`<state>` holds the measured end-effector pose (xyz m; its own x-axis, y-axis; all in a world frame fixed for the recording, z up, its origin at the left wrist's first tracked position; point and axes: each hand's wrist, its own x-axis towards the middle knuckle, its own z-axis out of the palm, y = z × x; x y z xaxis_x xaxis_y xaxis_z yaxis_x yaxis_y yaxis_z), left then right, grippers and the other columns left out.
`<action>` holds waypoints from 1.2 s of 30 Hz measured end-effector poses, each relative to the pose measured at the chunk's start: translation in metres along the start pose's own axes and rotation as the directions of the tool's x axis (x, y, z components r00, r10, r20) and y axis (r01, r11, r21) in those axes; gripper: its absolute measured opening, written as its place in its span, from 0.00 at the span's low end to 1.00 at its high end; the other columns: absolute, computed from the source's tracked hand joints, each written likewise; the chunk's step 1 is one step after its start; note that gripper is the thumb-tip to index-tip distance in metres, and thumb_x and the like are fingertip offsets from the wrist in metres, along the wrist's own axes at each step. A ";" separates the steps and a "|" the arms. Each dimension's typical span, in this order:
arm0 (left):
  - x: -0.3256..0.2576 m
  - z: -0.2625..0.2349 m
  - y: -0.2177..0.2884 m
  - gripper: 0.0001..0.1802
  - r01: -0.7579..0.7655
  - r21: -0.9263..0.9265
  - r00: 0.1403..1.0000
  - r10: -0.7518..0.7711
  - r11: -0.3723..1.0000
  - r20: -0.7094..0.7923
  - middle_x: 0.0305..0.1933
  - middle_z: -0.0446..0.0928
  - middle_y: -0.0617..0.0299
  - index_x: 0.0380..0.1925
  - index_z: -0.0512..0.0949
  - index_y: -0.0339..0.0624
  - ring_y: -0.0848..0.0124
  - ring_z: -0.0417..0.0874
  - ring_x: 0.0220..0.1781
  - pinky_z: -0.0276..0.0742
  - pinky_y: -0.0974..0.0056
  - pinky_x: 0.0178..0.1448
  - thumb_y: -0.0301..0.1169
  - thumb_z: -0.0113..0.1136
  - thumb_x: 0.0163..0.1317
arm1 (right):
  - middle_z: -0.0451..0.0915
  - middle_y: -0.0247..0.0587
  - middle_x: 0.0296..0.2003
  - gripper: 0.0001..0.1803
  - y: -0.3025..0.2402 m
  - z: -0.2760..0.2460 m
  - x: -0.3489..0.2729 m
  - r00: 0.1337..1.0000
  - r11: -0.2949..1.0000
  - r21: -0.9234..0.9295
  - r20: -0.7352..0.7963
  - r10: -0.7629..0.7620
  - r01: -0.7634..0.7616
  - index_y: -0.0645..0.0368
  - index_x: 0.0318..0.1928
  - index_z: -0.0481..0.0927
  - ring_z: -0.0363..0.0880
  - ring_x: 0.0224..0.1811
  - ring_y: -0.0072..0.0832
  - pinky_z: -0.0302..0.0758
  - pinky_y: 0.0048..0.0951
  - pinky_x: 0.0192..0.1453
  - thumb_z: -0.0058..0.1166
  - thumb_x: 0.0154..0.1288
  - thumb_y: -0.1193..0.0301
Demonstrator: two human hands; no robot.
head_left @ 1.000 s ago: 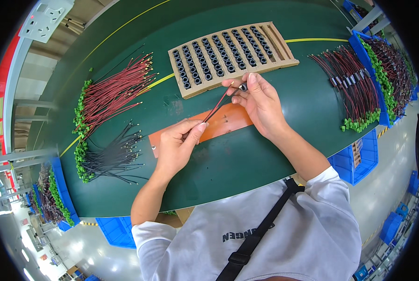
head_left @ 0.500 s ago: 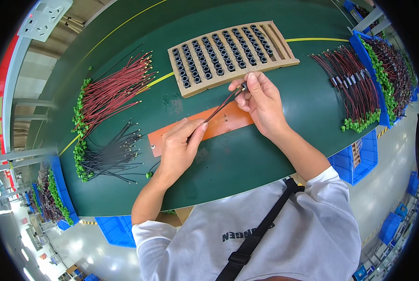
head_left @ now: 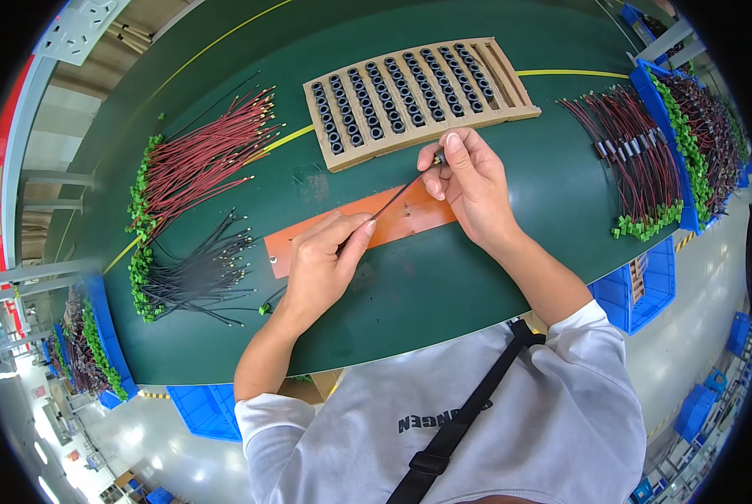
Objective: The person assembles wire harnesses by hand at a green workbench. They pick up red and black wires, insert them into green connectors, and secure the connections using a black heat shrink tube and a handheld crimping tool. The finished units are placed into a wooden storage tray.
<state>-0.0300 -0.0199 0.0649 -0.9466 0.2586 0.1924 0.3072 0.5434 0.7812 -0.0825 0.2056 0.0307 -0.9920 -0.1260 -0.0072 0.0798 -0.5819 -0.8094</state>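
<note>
Thumb and fingers of my left hand [head_left: 324, 256] are pinched closed on a pair of thin red and black wires [head_left: 395, 198]. The pair stretches up and right to my right hand [head_left: 477, 181], whose thumb and forefinger grip a small black cylindrical part [head_left: 439, 158] at the wire ends. Its details are partly hidden by the fingers. Both hands are above an orange strip [head_left: 418, 217] on the green table. By my left wrist, a green connector [head_left: 265, 308] shows at the end of a dark wire.
Beyond my hands lies a cardboard tray [head_left: 355, 156] with rows of black ring-shaped parts. At left are red wires [head_left: 208, 143] and black wires [head_left: 199, 273] with green connectors. Bundled wires [head_left: 636, 155] lie at right, beside a blue bin [head_left: 666, 126].
The red and black wires, slightly apart near my right hand before, now run close together and straight. Both hands keep nearly the same place and grip.
</note>
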 end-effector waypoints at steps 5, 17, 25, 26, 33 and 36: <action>-0.001 -0.001 -0.001 0.08 0.071 -0.046 0.996 -0.068 0.996 0.051 0.27 0.79 0.59 0.42 0.87 0.31 0.73 0.76 0.28 0.70 0.67 0.34 0.26 0.65 0.70 | 0.81 0.45 0.38 0.13 0.002 -0.005 0.000 0.999 1.000 -0.021 0.034 0.001 0.000 0.56 0.49 0.72 0.71 0.30 0.21 0.72 0.22 0.38 0.48 0.83 0.59; 0.005 0.002 0.003 0.10 0.195 -0.203 0.973 -0.163 0.960 0.166 0.33 0.84 0.62 0.46 0.86 0.35 0.77 0.79 0.31 0.76 0.68 0.38 0.31 0.62 0.74 | 0.85 0.43 0.42 0.17 0.021 0.013 -0.020 0.926 0.973 -0.020 0.304 0.225 -0.230 0.60 0.55 0.77 0.76 0.33 0.18 0.74 0.20 0.39 0.49 0.83 0.58; -0.014 -0.026 -0.018 0.12 0.338 -0.263 0.938 -0.301 0.904 0.171 0.28 0.79 0.67 0.47 0.86 0.32 0.84 0.71 0.26 0.65 0.75 0.30 0.30 0.60 0.76 | 0.83 0.42 0.41 0.16 -0.009 -0.016 0.008 0.970 0.998 0.070 0.243 -0.024 0.007 0.62 0.53 0.79 0.77 0.36 0.21 0.78 0.25 0.44 0.48 0.83 0.61; -0.015 -0.030 -0.023 0.12 0.341 -0.254 0.934 -0.298 0.905 0.196 0.28 0.80 0.67 0.47 0.86 0.31 0.82 0.72 0.26 0.67 0.73 0.30 0.30 0.60 0.76 | 0.84 0.42 0.42 0.15 -0.007 -0.010 0.003 0.957 0.995 0.055 0.284 0.066 -0.085 0.63 0.54 0.79 0.78 0.37 0.21 0.78 0.25 0.44 0.49 0.83 0.63; -0.024 -0.037 -0.009 0.09 0.253 -0.215 0.954 -0.206 0.943 0.219 0.28 0.81 0.64 0.42 0.87 0.32 0.77 0.77 0.28 0.71 0.68 0.31 0.27 0.62 0.73 | 0.85 0.44 0.47 0.14 0.013 0.003 -0.015 0.851 0.986 -0.119 0.500 0.160 -0.116 0.64 0.58 0.78 0.81 0.42 0.23 0.79 0.27 0.49 0.50 0.81 0.69; -0.032 -0.050 -0.025 0.08 0.143 -0.115 0.974 -0.119 0.983 0.191 0.28 0.82 0.63 0.42 0.87 0.32 0.75 0.78 0.27 0.73 0.67 0.32 0.26 0.65 0.70 | 0.84 0.44 0.50 0.12 0.014 0.013 -0.018 0.846 0.982 -0.157 0.505 0.170 -0.104 0.63 0.56 0.79 0.82 0.45 0.23 0.79 0.27 0.51 0.50 0.81 0.70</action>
<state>-0.0122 -0.0816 0.0686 -0.9402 0.3401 -0.0192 0.1556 0.4789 0.8639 -0.0626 0.1886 0.0271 -0.7766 -0.6113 0.1523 0.1666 -0.4324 -0.8861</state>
